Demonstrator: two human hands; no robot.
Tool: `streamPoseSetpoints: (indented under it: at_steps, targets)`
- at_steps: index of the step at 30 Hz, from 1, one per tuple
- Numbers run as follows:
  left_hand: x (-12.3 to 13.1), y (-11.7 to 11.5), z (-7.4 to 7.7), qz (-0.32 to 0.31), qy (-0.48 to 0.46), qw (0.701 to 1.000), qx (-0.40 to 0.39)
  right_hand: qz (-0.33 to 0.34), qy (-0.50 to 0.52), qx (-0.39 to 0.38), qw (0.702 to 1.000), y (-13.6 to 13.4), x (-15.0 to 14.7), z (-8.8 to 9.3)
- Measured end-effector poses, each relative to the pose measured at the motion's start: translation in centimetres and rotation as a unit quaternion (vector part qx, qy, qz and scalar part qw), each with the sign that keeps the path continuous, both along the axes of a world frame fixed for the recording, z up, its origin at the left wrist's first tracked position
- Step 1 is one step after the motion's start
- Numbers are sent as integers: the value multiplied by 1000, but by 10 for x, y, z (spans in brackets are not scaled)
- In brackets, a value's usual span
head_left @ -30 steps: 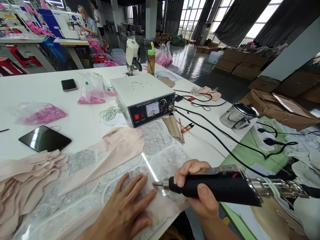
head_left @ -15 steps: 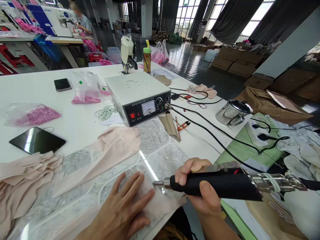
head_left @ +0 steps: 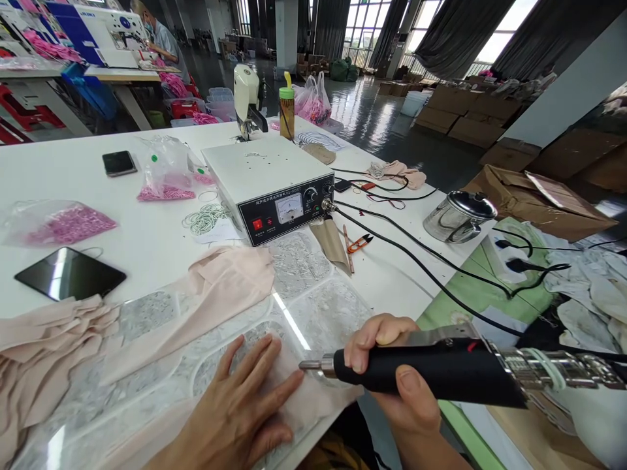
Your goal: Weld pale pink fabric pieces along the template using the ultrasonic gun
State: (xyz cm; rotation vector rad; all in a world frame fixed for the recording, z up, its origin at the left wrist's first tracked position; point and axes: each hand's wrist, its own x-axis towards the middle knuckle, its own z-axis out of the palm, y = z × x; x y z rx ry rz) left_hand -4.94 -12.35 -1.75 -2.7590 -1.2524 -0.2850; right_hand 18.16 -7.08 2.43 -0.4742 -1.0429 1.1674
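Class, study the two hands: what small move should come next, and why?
Probably slide the left hand slightly back on the sheer pale-pink cloth: its index fingertip lies close beside the pointed metal tip of the black cylindrical handheld tool, which the right hand grips.

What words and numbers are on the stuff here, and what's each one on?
"超声波", then blurrier Chinese: box front, top line.
"00W", inside a blurred code: same line.
"JUKI", probably, slightly blurred: sewing machine.
Too small to read: meter marks, and labels by the switch and knob.
Tool: no readable words.
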Motion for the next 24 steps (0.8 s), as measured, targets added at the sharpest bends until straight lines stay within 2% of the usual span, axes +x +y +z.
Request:
streamPoseSetpoints:
  at_steps: [15, 21, 24]
  targets:
    - [-1, 1, -2, -11, 5, 1000, 10, 16, -44, 18, 999, 1, -1, -6]
    - [-23, 18, 3, -35, 28, 998, 37, -50, 17, -2, 999, -3, 11, 6]
    - [-34, 26, 9, -38, 19, 999, 33, -55, 21, -4, 998, -11, 22, 8]
